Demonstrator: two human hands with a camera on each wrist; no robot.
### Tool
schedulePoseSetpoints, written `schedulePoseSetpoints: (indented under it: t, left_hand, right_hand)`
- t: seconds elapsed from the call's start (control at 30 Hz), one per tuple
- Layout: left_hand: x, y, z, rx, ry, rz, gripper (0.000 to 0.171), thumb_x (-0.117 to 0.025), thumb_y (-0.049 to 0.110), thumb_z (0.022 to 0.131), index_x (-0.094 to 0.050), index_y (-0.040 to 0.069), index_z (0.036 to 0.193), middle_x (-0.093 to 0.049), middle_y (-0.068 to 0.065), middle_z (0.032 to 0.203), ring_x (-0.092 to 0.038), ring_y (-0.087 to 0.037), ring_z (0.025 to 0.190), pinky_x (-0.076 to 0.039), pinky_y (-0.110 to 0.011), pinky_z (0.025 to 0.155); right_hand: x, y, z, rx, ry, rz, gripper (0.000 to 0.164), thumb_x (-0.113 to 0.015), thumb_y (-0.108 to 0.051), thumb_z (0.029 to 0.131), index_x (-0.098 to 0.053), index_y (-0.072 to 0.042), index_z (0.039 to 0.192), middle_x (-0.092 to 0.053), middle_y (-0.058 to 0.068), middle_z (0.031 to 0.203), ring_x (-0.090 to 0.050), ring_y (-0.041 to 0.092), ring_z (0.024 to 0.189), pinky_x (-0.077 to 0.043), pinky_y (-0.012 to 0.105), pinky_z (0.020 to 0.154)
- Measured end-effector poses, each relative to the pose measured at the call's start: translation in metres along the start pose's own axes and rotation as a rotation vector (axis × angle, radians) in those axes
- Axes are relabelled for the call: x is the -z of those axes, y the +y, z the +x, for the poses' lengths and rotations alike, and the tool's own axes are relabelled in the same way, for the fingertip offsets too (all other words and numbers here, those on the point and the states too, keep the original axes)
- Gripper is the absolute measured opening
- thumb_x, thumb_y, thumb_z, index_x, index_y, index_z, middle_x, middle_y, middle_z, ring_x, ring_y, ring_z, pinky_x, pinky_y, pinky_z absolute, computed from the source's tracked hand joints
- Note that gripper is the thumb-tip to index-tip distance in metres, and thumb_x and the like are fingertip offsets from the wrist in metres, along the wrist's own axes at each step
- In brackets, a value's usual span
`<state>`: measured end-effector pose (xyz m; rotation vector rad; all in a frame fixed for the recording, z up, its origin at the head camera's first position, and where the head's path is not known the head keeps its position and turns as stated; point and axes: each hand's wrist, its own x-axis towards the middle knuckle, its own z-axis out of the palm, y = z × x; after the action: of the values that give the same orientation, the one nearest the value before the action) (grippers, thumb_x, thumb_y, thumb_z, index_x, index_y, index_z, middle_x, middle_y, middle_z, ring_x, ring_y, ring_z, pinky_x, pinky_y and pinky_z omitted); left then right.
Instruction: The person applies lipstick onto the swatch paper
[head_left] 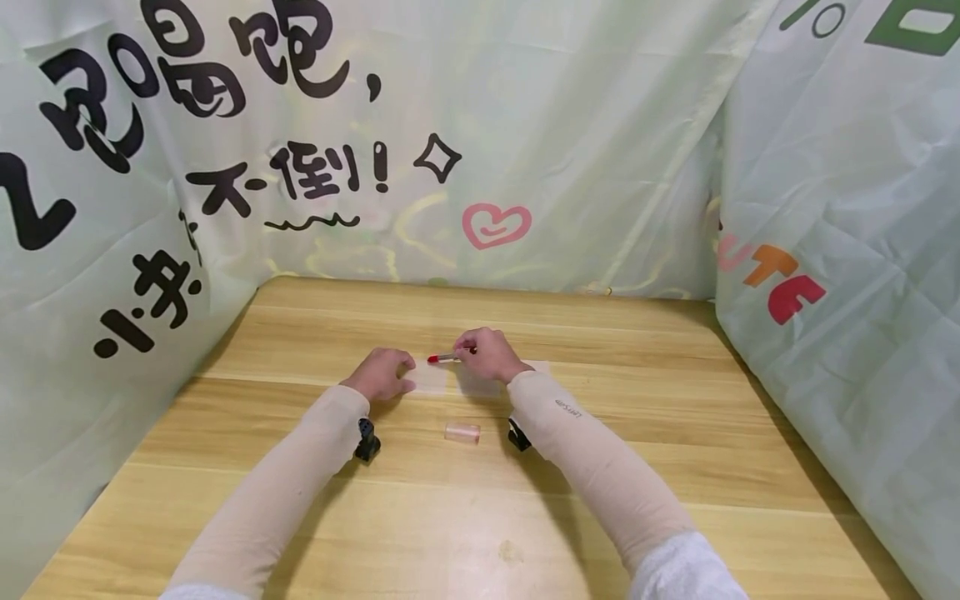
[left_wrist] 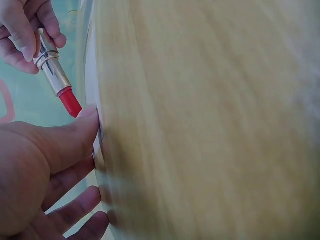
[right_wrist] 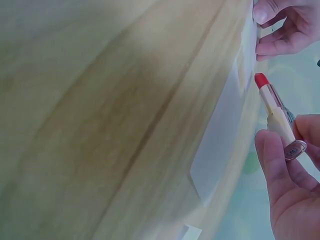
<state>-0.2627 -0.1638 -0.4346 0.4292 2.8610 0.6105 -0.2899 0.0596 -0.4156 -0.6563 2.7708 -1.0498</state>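
A lipstick [head_left: 444,358] with a silvery tube and its red tip exposed is pinched between the thumb and fingers of my right hand [head_left: 489,354], held over the table with the tip pointing left. In the right wrist view the lipstick [right_wrist: 275,107] shows its round base near the fingertips. My left hand [head_left: 381,375] rests at the left end of a white paper strip [head_left: 430,380], thumb and fingers spread and touching down there. A second white paper strip [head_left: 478,384] lies under my right hand, which partly covers it. The lipstick tip is close to the left thumb [left_wrist: 88,116].
A clear pinkish cap [head_left: 462,432] lies on its side on the wooden table [head_left: 420,517], between the forearms. Printed cloth [head_left: 585,167] hangs along the table's back and both sides. Small black devices [head_left: 367,442] are strapped at the wrists.
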Motion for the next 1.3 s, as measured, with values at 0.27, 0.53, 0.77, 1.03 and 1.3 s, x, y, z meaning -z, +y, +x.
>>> schedulePoseSetpoints:
  t: [0.27, 0.53, 0.77, 1.03, 1.3]
  left_hand:
    - [0.0011, 0.0021, -0.0007, -0.021, 0.014, 0.011, 0.034, -0.073, 0.017, 0.088, -0.066, 0.0, 0.117, -0.062, -0.017, 0.124, -0.051, -0.037, 0.123, -0.039, -0.046, 0.105]
    - [0.002, 0.0036, 0.0004, 0.001, 0.007, -0.001, 0.034, -0.072, 0.017, 0.089, -0.066, 0.0, 0.118, -0.061, -0.018, 0.126, -0.05, -0.036, 0.124, -0.038, -0.047, 0.106]
    - [0.0017, 0.0033, -0.0004, 0.004, 0.011, -0.011, 0.034, -0.072, 0.017, 0.089, -0.065, 0.0, 0.118, -0.061, -0.018, 0.127, -0.05, -0.036, 0.125, -0.038, -0.046, 0.106]
    - [0.0001, 0.0026, -0.0005, 0.022, 0.001, -0.015, 0.034, -0.072, 0.017, 0.09, -0.065, 0.001, 0.12, -0.06, -0.018, 0.129, -0.048, -0.036, 0.126, -0.037, -0.047, 0.106]
    - [-0.0011, 0.0011, 0.0007, 0.017, 0.001, -0.014, 0.034, -0.071, 0.017, 0.09, -0.065, 0.001, 0.12, -0.06, -0.018, 0.129, -0.048, -0.037, 0.126, -0.038, -0.047, 0.106]
  right_hand:
    - [-0.001, -0.0015, 0.0008, -0.03, -0.007, -0.029, 0.015, -0.061, -0.015, 0.097, -0.073, -0.008, 0.101, -0.071, 0.005, 0.102, -0.062, 0.017, 0.091, -0.052, 0.032, 0.079]
    - [-0.001, -0.0017, 0.003, -0.026, -0.002, -0.047, 0.013, -0.062, -0.015, 0.096, -0.073, -0.009, 0.1, -0.071, 0.004, 0.1, -0.061, 0.016, 0.085, -0.051, 0.03, 0.074]
    - [-0.0017, -0.0024, 0.0032, -0.025, -0.008, -0.064, 0.014, -0.062, -0.015, 0.096, -0.073, -0.009, 0.101, -0.071, 0.004, 0.101, -0.062, 0.017, 0.089, -0.052, 0.032, 0.076]
    - [-0.0015, -0.0052, -0.0004, -0.026, -0.024, -0.064, 0.015, -0.06, -0.014, 0.097, -0.073, -0.007, 0.101, -0.071, 0.004, 0.099, -0.06, 0.015, 0.083, -0.05, 0.03, 0.072]
    - [-0.0009, -0.0041, -0.0036, -0.035, -0.03, -0.056, 0.015, -0.06, -0.014, 0.097, -0.074, -0.008, 0.1, -0.07, 0.003, 0.096, -0.055, 0.016, 0.074, -0.046, 0.027, 0.066]
